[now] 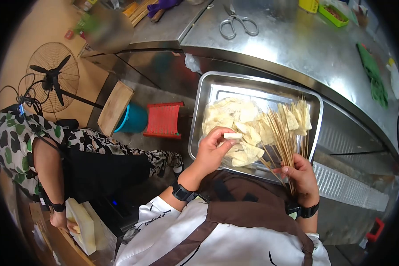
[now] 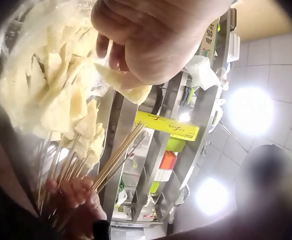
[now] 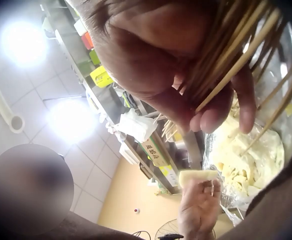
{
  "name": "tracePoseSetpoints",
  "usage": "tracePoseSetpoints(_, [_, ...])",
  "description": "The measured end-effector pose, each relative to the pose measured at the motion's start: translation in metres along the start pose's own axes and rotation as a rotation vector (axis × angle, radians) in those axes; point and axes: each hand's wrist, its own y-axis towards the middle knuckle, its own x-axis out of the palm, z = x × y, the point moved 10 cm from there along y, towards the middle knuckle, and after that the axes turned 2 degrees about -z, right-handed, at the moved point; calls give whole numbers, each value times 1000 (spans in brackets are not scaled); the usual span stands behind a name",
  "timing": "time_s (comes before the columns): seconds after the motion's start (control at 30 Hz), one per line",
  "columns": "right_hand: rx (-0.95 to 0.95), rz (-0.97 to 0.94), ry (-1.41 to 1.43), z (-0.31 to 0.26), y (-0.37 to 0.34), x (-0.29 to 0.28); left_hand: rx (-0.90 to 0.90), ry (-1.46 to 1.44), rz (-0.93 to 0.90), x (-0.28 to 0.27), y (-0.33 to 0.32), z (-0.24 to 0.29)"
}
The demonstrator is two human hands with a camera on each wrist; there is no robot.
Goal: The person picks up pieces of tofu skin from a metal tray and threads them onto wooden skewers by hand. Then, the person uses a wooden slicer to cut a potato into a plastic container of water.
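Observation:
My left hand (image 1: 213, 148) pinches a pale yellow, folded piece of tofu skin (image 1: 232, 136) between thumb and fingers. Below it, more tofu-skin pieces (image 1: 246, 154) lie heaped in a clear plastic bag inside a metal tray (image 1: 195, 115). A bundle of thin bamboo skewers (image 1: 280, 133) is gripped by my right hand (image 1: 302, 175) at the tray's near right edge. Skewered tofu-skin pieces (image 1: 292, 119) sit along the tray's right side. In the right wrist view, the skewers (image 3: 236, 65) cross the palm, and the held piece (image 3: 198, 176) shows flat above the left fingers.
Beyond the tray runs a steel counter (image 1: 288, 48) with scissors (image 1: 238, 24), a green cloth (image 1: 372, 75) and a green container (image 1: 334, 17). To the left are a red stool (image 1: 164, 119), a teal bucket (image 1: 133, 118), a fan (image 1: 53, 77) and another person (image 1: 44, 150).

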Motion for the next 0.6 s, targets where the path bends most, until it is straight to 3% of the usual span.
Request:
tracePoseSetpoints(0.03, [-20,-8,21,-2,0,2,213,266,-16,2,5,24])
tracePoseSetpoints(0.07, [-32,-11,14,-3,0,3,228,266,-15,2,7,30])
tracePoseSetpoints(0.13, [-11,0,16,-1,-1,2,263,562,42,6,10,49])
tracePoseSetpoints(0.2, [-17,-3,21,-3,-1,4,306,483,47,6,14,47])
tracePoseSetpoints(0.3, [-10,39,22,-3,-2,1,187,79,-28,12,22,37])
tracePoseSetpoints(0.4, [23,66,-78,0,-4,-3,247,-46,-26,16,28,26])
tracePoseSetpoints(0.5, [-53,79,43,1,-6,-9,188,-222,-99,20,26,17])
tracePoseSetpoints(0.53, [-182,190,139,-20,-6,10,304,-172,-99,17,30,11])
tracePoseSetpoints(0.57, [-4,202,124,-69,-28,70,233,-284,11,10,42,-10])
tracePoseSetpoints(0.6, [14,101,136,-46,-25,47,202,-14,79,10,45,-7])
